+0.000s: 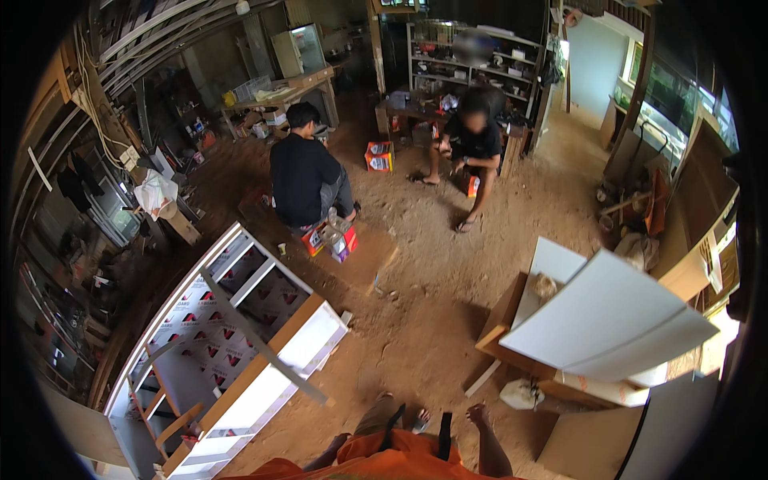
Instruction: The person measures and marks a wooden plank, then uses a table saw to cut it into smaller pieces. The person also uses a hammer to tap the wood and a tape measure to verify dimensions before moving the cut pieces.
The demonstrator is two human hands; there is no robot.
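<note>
My right hand (478,414) hangs at my side over the dirt floor, with nothing seen in it; its fingers look loosely apart. Only a small part of my left hand (342,438) shows beside my orange shirt (400,450), and its fingers are hidden. Ahead on the left lies a large white-edged cabinet frame (300,342) with patterned inner panels. Across it rests a long grey strip (260,340). To the right, large white panels (604,320) lean over a wooden-sided box (506,314). Both hands are apart from these things.
One person in black (300,176) sits low with their back to me. Another person (476,144) sits farther back, facing this way. Brown boards (588,440) stand at the near right. A shelf (440,60) and a workbench (280,96) line the back.
</note>
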